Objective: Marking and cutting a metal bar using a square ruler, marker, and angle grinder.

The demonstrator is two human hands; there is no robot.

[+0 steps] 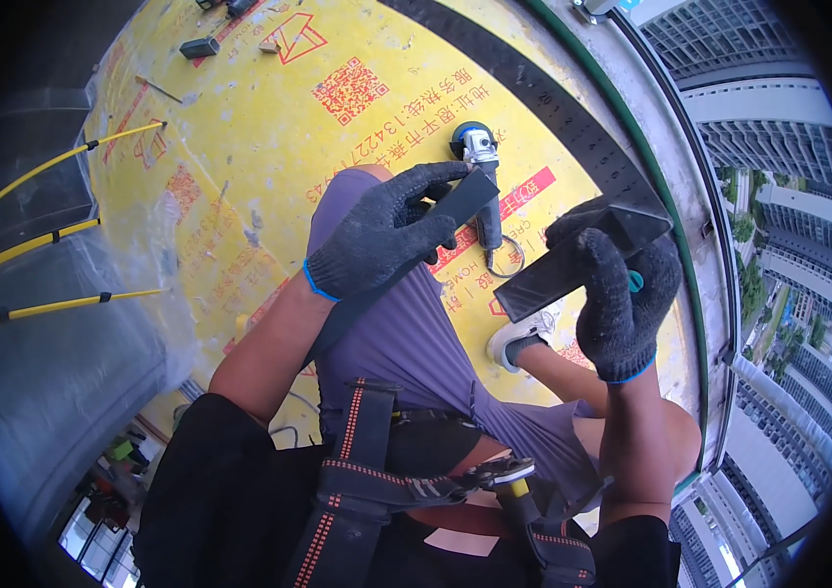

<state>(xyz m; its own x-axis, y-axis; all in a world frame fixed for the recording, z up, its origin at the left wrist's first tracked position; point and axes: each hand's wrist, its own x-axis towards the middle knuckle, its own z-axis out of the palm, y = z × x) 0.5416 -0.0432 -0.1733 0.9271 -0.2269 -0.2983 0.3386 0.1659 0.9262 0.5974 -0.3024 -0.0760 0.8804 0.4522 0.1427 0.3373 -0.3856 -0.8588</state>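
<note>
My left hand point(387, 230), in a dark grey knit glove, is closed around a long dark flat bar point(465, 211) that slants down across my thigh. My right hand point(632, 294), gloved the same way, grips a dark metal profile point(543, 279) near the window side; its fingers wrap over the piece and partly hide it. That piece meets the near end of a long dark strip point(553, 103) with pale number marks; whether the two are joined I cannot tell. Just beyond my hands, an angle grinder point(480, 147) with a blue disc lies on the floor.
Yellow printed sheeting point(240, 147) covers the floor. A green-edged window frame point(676, 167) curves along the right, tall buildings beyond it. At left hangs clear plastic sheeting point(142, 294) beside yellow-and-black rods point(63, 230). Small dark blocks point(200, 47) lie at the far left.
</note>
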